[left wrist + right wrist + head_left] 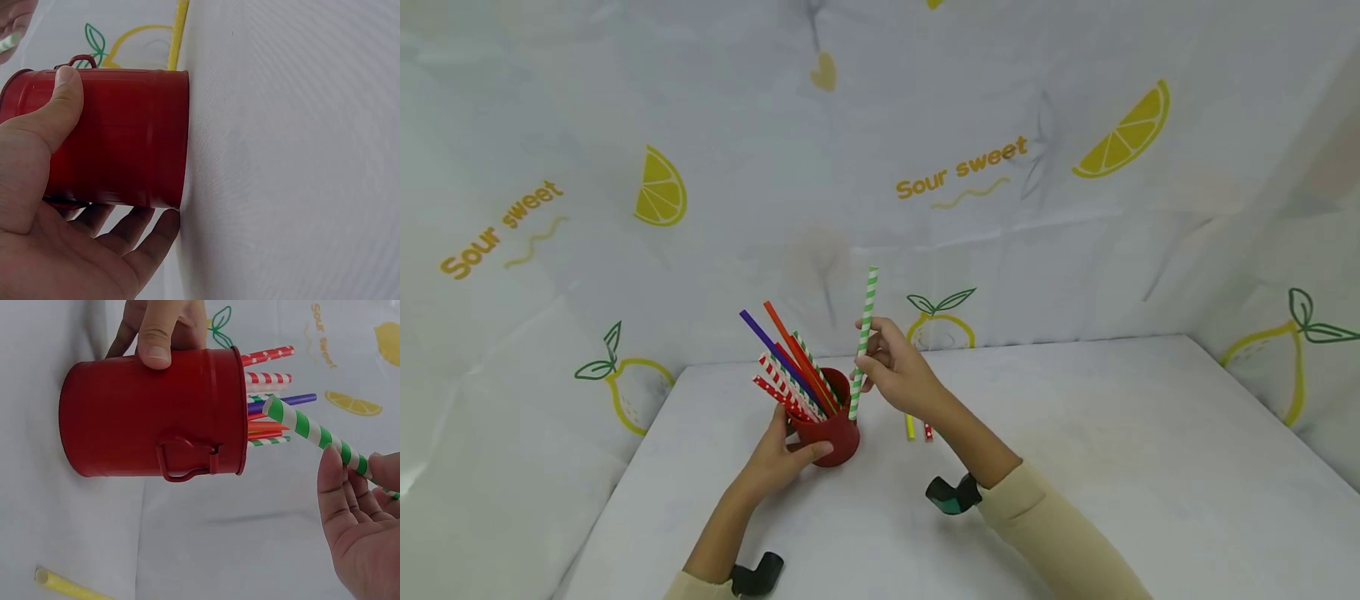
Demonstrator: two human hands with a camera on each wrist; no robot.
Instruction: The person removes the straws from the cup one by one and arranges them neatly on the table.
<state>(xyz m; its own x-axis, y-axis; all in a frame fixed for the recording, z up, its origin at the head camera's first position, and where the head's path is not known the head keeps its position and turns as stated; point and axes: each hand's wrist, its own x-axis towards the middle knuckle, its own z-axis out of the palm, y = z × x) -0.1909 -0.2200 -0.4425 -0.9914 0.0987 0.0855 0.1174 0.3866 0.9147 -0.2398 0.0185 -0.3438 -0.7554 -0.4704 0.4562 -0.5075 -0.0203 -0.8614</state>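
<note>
A red metal bucket [838, 442] with small side handles stands upright on the table, holding several straws. My left hand [782, 454] grips it around the side, the thumb [65, 100] across the near wall and the fingers along the opposite side. Between thumb and fingers of my right hand [898, 371] is a green-and-white striped paper straw [867, 325], pinched near its middle and nearly upright. Its lower end is at the bucket's rim in the head view. In the right wrist view that end overlaps the straws in the bucket, including a purple straw [300, 399] and a red starred straw [272, 355].
A yellow straw [910, 427] and a red dotted straw [928, 432] lie on the white table [1075, 467] behind the right forearm. A white sheet [760, 183] printed with lemons hangs behind the table and along its sides.
</note>
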